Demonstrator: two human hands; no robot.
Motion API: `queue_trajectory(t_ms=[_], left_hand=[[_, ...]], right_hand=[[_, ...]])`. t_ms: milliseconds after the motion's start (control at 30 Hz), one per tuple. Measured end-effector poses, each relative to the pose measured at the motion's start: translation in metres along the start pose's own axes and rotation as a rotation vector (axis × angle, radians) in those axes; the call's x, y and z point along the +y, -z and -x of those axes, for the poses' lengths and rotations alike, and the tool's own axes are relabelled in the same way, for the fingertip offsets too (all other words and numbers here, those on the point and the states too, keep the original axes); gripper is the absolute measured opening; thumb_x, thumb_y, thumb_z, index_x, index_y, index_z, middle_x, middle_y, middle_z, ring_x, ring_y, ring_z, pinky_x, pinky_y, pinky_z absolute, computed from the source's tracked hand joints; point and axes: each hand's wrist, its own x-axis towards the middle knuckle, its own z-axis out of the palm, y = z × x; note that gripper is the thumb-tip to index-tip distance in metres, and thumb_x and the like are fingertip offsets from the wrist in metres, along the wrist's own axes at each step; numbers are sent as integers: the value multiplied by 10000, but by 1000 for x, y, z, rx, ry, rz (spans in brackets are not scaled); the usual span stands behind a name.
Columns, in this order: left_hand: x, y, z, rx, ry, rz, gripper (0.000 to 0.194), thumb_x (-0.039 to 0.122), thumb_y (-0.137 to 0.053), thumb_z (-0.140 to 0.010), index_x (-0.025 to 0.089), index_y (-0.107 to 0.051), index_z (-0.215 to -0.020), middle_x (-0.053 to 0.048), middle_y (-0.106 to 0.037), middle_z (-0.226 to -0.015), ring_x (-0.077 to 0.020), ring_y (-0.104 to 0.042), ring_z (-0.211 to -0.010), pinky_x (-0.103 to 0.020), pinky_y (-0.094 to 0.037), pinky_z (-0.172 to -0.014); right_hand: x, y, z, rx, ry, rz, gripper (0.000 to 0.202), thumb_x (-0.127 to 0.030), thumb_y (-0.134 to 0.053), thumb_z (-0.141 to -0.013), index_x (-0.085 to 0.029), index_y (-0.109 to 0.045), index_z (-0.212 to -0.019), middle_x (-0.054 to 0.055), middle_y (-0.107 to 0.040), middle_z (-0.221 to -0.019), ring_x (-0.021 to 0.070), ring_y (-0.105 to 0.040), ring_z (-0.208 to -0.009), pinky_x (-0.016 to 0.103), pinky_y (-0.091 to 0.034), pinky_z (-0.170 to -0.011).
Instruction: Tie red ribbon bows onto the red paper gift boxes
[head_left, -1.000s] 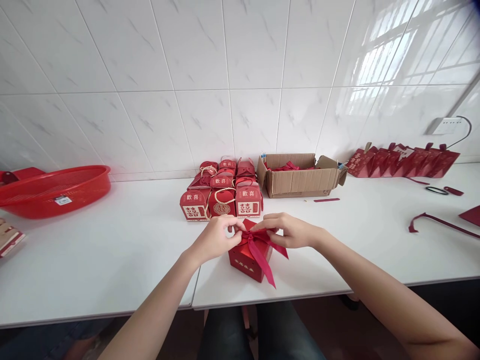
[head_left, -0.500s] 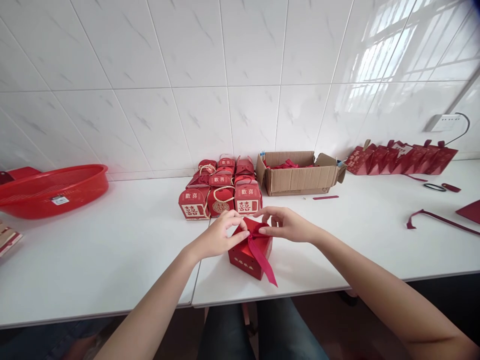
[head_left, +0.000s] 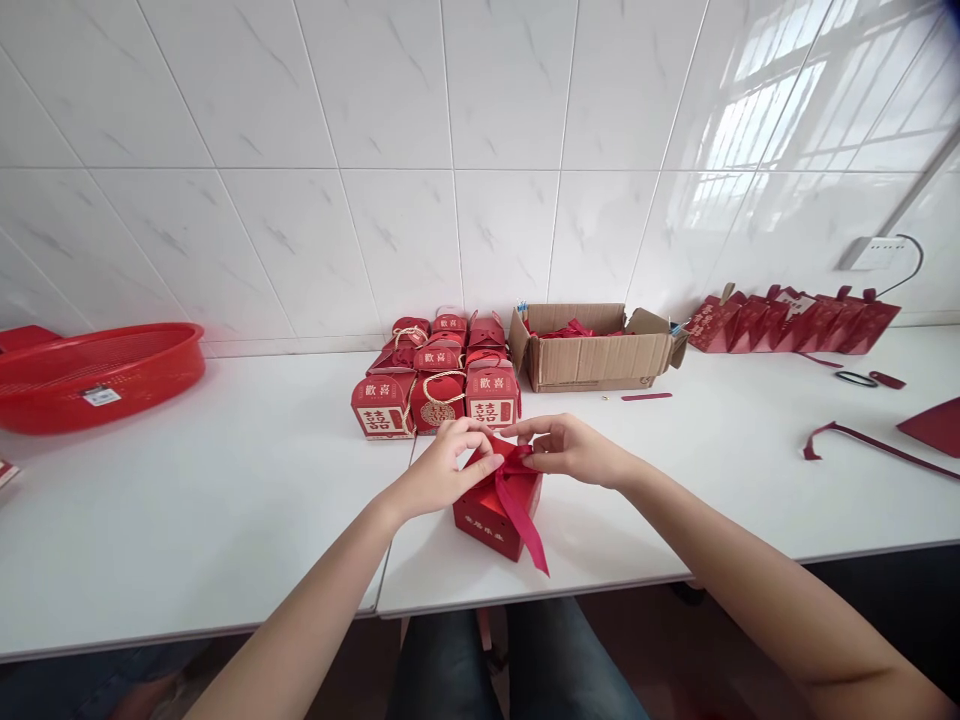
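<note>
A small red gift box (head_left: 484, 522) stands near the front edge of the white table, with gold characters on its front side. Over its top runs a red ribbon (head_left: 523, 520), looped at the top with one tail hanging down the front. My left hand (head_left: 459, 465) is closed at the top left of the box, thumb and fingers pinching at the ribbon. From the other side my right hand (head_left: 566, 450) pinches the ribbon loop between thumb and fingers. The knot itself is partly hidden by the fingertips.
Behind the hands stand several red gift boxes (head_left: 384, 408) in rows. A cardboard box (head_left: 592, 362) with red ribbons stands by the wall. At left is a red plastic basket (head_left: 150, 375); at right, a row of dark red boxes (head_left: 795, 322) and a loose ribbon (head_left: 877, 445).
My fingertips have shifted slightly at the ribbon, drawing closer over the box top. The camera view has turned slightly to the right. The box stays in place.
</note>
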Motion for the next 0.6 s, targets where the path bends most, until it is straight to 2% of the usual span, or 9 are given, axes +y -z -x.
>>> queue_trajectory(t_ms=[100, 200, 367, 467, 600], left_hand=[[-3, -2, -1, 3, 38, 4, 330, 504, -480, -867, 220, -584, -737, -51, -522, -1224, -255, -456, -1195, -448, -373, -1025], [-5, -1, -1, -2, 39, 20, 328, 497, -482, -869, 220, -591, -731, -50, -523, -1233, -251, -470, -1186, -442, -386, -1018], [-6, 3, -3, 29, 33, 0, 300, 480, -487, -871, 234, -619, -759, -36, -536, -1225, -240, -472, -1191, -386, -422, -993], [-7, 3, -4, 13, 28, -4, 303, 477, -492, -868, 223, -606, -749, -46, -537, -1212, -245, -469, -1187, -415, -386, -1028], [-5, 1, -3, 8, 48, 13, 310, 490, -502, -856, 214, -566, -729, -51, -532, -1194, -251, -458, -1178, -446, -345, -1054]], right_hand=[[1, 0, -1, 2, -33, -3, 352, -208, -599, -787, -205, -639, -1137, 25, -583, -915, 70, -474, -589, 219, -414, -528], [1, 0, -2, -11, -50, 5, 358, -317, -602, -829, -233, -613, -1178, 7, -570, -836, 75, -469, -578, 205, -406, -497], [-3, 3, -4, -92, -94, -258, 391, -366, -704, -765, -235, -617, -1124, -23, -544, -776, 45, -385, -527, 179, -299, -444], [-5, 5, -6, -149, -131, -327, 366, -412, -684, -778, -203, -611, -1069, -35, -530, -702, 32, -310, -460, 191, -223, -413], [-9, -1, -7, 22, -165, -105, 326, -459, -632, -803, -166, -623, -946, -35, -494, -628, 60, -381, -503, 194, -288, -450]])
